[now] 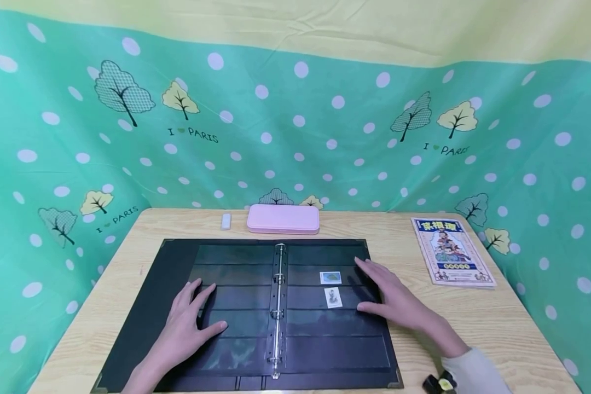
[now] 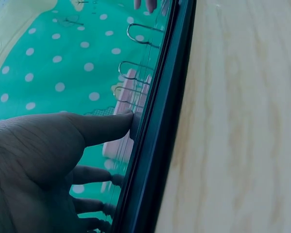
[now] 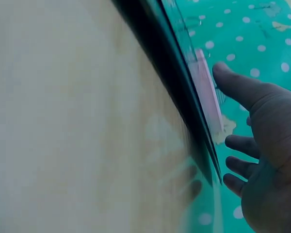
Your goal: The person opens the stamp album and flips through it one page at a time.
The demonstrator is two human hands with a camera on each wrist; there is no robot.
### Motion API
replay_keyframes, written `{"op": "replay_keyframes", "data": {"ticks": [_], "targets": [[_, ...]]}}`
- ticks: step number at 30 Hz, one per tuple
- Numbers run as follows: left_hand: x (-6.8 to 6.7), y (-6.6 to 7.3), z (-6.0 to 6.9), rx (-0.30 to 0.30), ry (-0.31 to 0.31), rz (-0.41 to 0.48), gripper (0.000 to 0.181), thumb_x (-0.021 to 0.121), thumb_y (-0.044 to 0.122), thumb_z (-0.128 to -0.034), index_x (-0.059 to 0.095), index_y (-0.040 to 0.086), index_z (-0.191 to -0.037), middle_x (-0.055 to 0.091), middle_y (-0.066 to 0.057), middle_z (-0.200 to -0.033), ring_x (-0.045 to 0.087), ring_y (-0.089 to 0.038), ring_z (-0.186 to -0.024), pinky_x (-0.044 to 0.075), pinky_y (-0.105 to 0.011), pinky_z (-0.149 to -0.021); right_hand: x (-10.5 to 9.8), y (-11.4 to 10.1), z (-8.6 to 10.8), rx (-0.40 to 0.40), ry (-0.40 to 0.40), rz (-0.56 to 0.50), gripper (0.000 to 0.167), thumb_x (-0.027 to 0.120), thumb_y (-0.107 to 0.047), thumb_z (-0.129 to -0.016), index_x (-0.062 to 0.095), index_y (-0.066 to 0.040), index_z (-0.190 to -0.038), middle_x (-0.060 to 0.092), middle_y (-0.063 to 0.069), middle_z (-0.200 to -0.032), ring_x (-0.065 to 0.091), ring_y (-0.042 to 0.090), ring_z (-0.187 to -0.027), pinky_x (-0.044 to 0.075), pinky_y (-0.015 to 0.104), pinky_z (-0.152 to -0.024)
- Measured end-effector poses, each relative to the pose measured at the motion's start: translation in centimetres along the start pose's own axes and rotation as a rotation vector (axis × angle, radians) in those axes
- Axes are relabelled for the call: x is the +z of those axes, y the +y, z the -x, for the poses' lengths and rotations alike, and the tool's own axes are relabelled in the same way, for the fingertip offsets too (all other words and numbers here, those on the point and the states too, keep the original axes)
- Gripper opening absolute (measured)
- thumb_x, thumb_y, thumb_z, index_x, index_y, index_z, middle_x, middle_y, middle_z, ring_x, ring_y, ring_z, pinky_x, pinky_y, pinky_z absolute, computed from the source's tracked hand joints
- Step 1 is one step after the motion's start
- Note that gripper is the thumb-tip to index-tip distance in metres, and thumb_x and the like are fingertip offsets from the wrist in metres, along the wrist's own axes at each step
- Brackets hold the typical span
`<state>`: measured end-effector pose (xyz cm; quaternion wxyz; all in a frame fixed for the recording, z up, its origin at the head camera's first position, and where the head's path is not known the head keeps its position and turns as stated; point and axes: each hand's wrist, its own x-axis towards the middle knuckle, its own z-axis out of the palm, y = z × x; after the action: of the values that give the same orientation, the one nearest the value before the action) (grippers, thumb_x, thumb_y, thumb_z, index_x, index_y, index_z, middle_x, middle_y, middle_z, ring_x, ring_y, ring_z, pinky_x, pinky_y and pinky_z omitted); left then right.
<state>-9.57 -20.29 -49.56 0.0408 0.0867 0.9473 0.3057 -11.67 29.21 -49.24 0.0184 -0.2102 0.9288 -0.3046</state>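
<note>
A black ring-binder stamp album (image 1: 337,350) lies open on the wooden table, with clear pocket strips on both pages. In the head view two stamps sit on the right page: a blue-green stamp (image 1: 330,278) above a pale stamp with a grey figure (image 1: 332,297). Fingers spread, my left hand (image 1: 182,328) rests on the left page, and its thumb and fingertips touch the sheet in the left wrist view. My right hand (image 1: 399,298) is at the album's right edge with thumb and fingers apart, holding nothing; the right wrist view shows it just off the surface.
Behind the album lie a pink case (image 1: 283,219) and a small white block (image 1: 226,221). A booklet with a colourful cover (image 1: 450,251) lies at the right of the table (image 1: 477,328). A dark object with a yellow part (image 1: 440,384) is beside my right sleeve. Polka-dot cloth (image 1: 295,137) hangs around the table.
</note>
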Motion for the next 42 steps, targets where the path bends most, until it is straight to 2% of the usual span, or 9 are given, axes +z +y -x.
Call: {"op": "replay_keyframes", "data": {"ticks": [8,18,26,30,32,34,38,40,42], "targets": [[0.1,-0.1,0.0,-0.018,-0.017,0.003,0.092,0.093,0.04,-0.0909,0.051,0.002,-0.164,0.027,-0.035,-0.173,0.012,-0.062,-0.16,0.023,-0.087,-0.116,-0.3,1.7,-2.1,0.039,-0.087,0.035,0.122,0.09,-0.061,-0.088,0.021,-0.018,-0.179,0.025,0.021,-0.182,0.021,0.052,-0.166,0.031,0.076,-0.123],[0.0,-0.2,0.0,-0.008,0.002,0.005,0.092,0.094,0.04,-0.0896,0.053,0.003,-0.163,0.028,-0.034,-0.172,0.012,-0.062,-0.161,0.023,-0.088,-0.115,0.2,1.5,-2.2,0.036,-0.086,0.088,0.117,0.088,-0.064,-0.088,0.027,-0.021,-0.178,0.029,0.017,-0.181,0.024,0.051,-0.165,0.03,0.077,-0.123],[0.1,-0.3,0.0,-0.005,0.004,0.006,0.092,0.094,0.04,-0.0893,0.053,0.003,-0.163,0.029,-0.034,-0.172,0.012,-0.062,-0.16,0.023,-0.087,-0.115,0.2,0.7,-1.7,0.046,-0.067,0.111,0.108,0.091,-0.052,-0.091,0.032,-0.024,-0.177,0.036,0.021,-0.177,0.03,0.052,-0.163,0.029,0.08,-0.121],[0.1,-0.3,0.0,-0.007,0.002,0.0,0.091,0.094,0.04,-0.0895,0.053,0.003,-0.162,0.028,-0.034,-0.172,0.012,-0.062,-0.161,0.023,-0.087,-0.116,0.6,0.3,-1.2,0.032,-0.018,0.093,0.102,0.092,-0.046,-0.092,0.036,-0.029,-0.176,0.048,0.024,-0.168,0.042,0.052,-0.155,0.041,0.077,-0.114],[0.1,-0.3,0.0,-0.007,0.002,-0.001,0.092,0.094,0.04,-0.0895,0.053,0.003,-0.163,0.028,-0.034,-0.172,0.012,-0.062,-0.161,0.023,-0.087,-0.116,0.8,0.2,-1.0,0.019,0.018,0.071,0.101,0.093,-0.041,-0.091,0.037,-0.031,-0.175,0.057,0.02,-0.159,0.052,0.046,-0.144,0.049,0.071,-0.109],[0.1,-0.3,0.0,-0.01,0.001,-0.003,0.092,0.094,0.04,-0.0895,0.053,0.003,-0.163,0.028,-0.034,-0.172,0.012,-0.062,-0.161,0.023,-0.087,-0.116,0.9,0.2,-0.9,-0.004,0.051,0.046,0.101,0.094,-0.034,-0.092,0.037,-0.029,-0.175,0.059,0.016,-0.157,0.057,0.041,-0.139,0.053,0.066,-0.105],[0.1,-0.3,0.0,-0.015,-0.003,0.001,0.092,0.094,0.04,-0.09,0.053,0.003,-0.163,0.027,-0.034,-0.173,0.012,-0.061,-0.161,0.022,-0.087,-0.116,1.2,0.2,-1.0,-0.04,0.069,-0.037,0.103,0.092,-0.02,-0.094,0.031,-0.023,-0.177,0.045,0.014,-0.173,0.05,0.042,-0.152,0.048,0.066,-0.116],[0.1,-0.3,0.0,-0.015,-0.003,0.006,0.091,0.094,0.039,-0.0899,0.053,0.003,-0.163,0.027,-0.034,-0.173,0.012,-0.061,-0.161,0.021,-0.087,-0.116,1.3,0.1,-1.0,-0.031,0.063,-0.076,0.105,0.091,-0.016,-0.095,0.026,-0.019,-0.178,0.034,0.015,-0.18,0.038,0.043,-0.161,0.041,0.066,-0.122],[0.1,-0.3,0.0,-0.014,-0.004,0.006,0.091,0.094,0.039,-0.09,0.052,0.003,-0.163,0.027,-0.034,-0.173,0.011,-0.061,-0.161,0.021,-0.087,-0.117,1.4,0.1,-1.0,-0.01,0.064,-0.101,0.107,0.09,-0.013,-0.095,0.023,-0.017,-0.179,0.028,0.016,-0.182,0.032,0.044,-0.164,0.038,0.063,-0.124]]}}
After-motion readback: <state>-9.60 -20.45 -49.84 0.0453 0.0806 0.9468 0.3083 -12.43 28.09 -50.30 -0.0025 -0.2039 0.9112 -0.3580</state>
